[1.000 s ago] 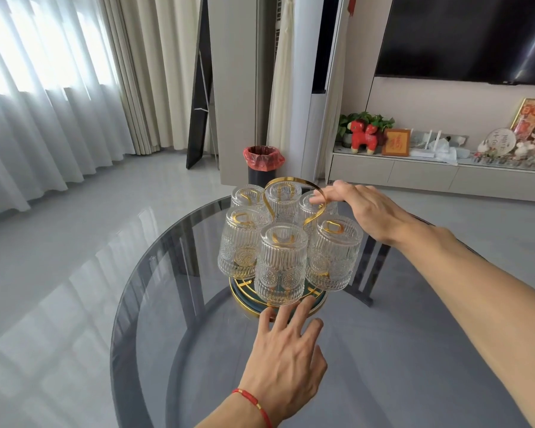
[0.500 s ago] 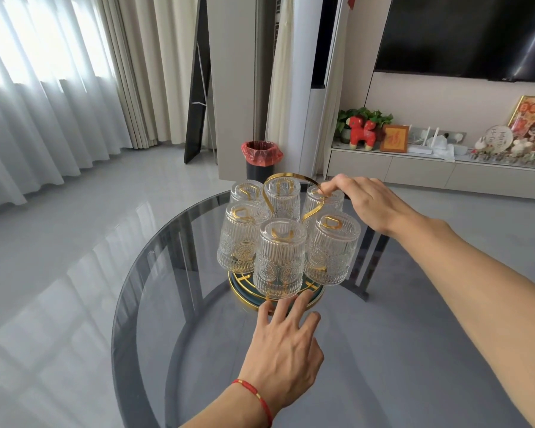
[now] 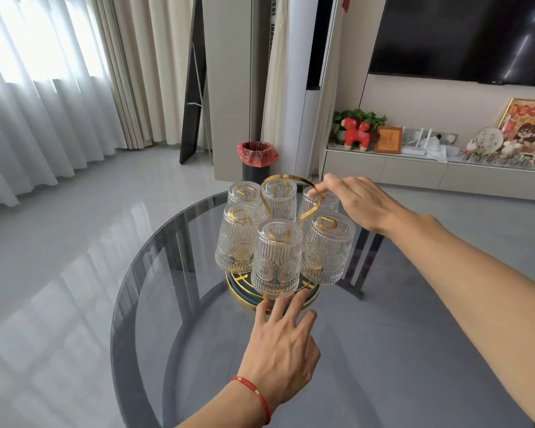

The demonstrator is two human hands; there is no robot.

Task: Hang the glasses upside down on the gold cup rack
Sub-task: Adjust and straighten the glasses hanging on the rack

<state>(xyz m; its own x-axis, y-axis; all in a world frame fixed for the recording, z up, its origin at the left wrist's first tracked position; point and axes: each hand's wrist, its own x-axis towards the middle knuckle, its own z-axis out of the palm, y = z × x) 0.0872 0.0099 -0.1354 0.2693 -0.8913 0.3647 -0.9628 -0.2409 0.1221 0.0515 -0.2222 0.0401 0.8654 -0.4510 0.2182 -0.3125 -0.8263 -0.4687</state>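
A gold cup rack (image 3: 291, 182) with a round dark base (image 3: 309, 299) stands on the round smoked-glass table (image 3: 383, 350). Several ribbed clear glasses hang upside down on its arms; the nearest glass (image 3: 277, 257) faces me, with others at left (image 3: 238, 239) and right (image 3: 328, 248). My right hand (image 3: 355, 202) pinches the gold loop handle at the top right of the rack. My left hand (image 3: 280, 344) lies flat with fingers spread, its fingertips touching the front rim of the base.
The table's near-left edge (image 3: 118, 335) curves toward me over a shiny grey floor. Beyond the table stand a black bin with a red liner (image 3: 257, 162), a white column and a low TV cabinet (image 3: 430, 171) with ornaments.
Both hands hold nearly the same places. The rack with its glasses sits slightly closer to my left fingertips; the view has shifted a little.
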